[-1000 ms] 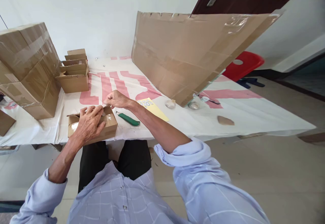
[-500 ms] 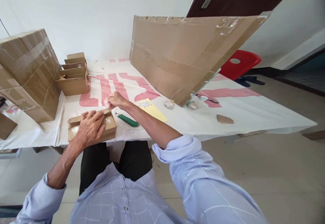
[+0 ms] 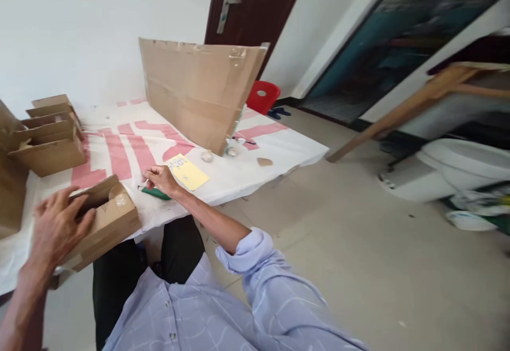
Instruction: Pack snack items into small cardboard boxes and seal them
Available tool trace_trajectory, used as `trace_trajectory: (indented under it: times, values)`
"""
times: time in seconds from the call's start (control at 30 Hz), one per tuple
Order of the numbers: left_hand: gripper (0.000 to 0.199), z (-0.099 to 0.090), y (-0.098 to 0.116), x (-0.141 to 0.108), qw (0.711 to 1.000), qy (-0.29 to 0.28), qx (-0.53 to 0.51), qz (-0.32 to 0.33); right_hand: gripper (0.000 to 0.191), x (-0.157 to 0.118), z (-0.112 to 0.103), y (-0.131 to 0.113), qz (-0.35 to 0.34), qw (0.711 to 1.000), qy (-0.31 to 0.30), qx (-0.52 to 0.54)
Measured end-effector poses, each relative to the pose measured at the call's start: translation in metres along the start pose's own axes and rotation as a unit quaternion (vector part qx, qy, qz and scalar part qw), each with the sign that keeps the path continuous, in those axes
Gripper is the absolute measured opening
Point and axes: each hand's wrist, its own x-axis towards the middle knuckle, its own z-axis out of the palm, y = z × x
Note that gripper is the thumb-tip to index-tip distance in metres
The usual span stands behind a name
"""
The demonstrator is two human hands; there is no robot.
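A small cardboard box (image 3: 113,218) lies at the table's front edge, its top partly open. My left hand (image 3: 59,223) rests over the box's left part with the fingers spread. My right hand (image 3: 159,178) is right of the box, its fingers drawn together above a green cutter (image 3: 156,193); whatever they may hold is too small to make out. A yellow sheet (image 3: 191,174) with blue printing lies just beyond that hand.
Open boxes (image 3: 51,144) stand at the left beside a larger carton (image 3: 10,191). A big cardboard sheet (image 3: 195,93) stands upright across the table (image 3: 295,152). Tape rolls (image 3: 206,156) and a brown scrap (image 3: 264,162) lie right.
The view has swung to the right. My right hand has moved from behind the box to above the green cutter. The box top has opened, and my left hand's fingers are spread wider.
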Motion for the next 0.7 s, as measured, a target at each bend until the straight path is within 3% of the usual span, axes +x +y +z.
trace_trajectory:
  times: [0.1, 0.2, 0.3, 0.4, 0.53, 0.7]
  values:
    - [0.053, -0.008, -0.027, -0.006, 0.997, 0.000, 0.013, -0.074, 0.029, -0.013, -0.048, 0.025, -0.016, 0.991, 0.094, -0.092]
    - [0.060, -0.007, -0.046, -0.018, 0.990, 0.028, -0.038, -0.130, 0.026, -0.014, -0.106, 0.041, -0.016, 0.974, 0.171, -0.147]
    - [0.056, 0.002, -0.053, -0.029, 0.973, 0.046, -0.144, -0.176, 0.022, -0.002, -0.160, 0.052, -0.014, 0.945, 0.241, -0.220]
    - [0.060, 0.010, -0.052, -0.034, 0.941, 0.015, -0.222, -0.255, 0.021, 0.014, -0.201, 0.062, -0.009, 0.913, 0.280, -0.297]
    - [0.067, 0.015, -0.049, -0.036, 0.904, -0.015, -0.257, -0.342, 0.024, 0.035, -0.229, 0.078, 0.002, 0.879, 0.279, -0.387]
    - [0.069, 0.026, -0.060, -0.046, 0.906, -0.010, -0.269, -0.326, 0.025, 0.057, -0.239, 0.103, 0.019, 0.846, 0.252, -0.469]
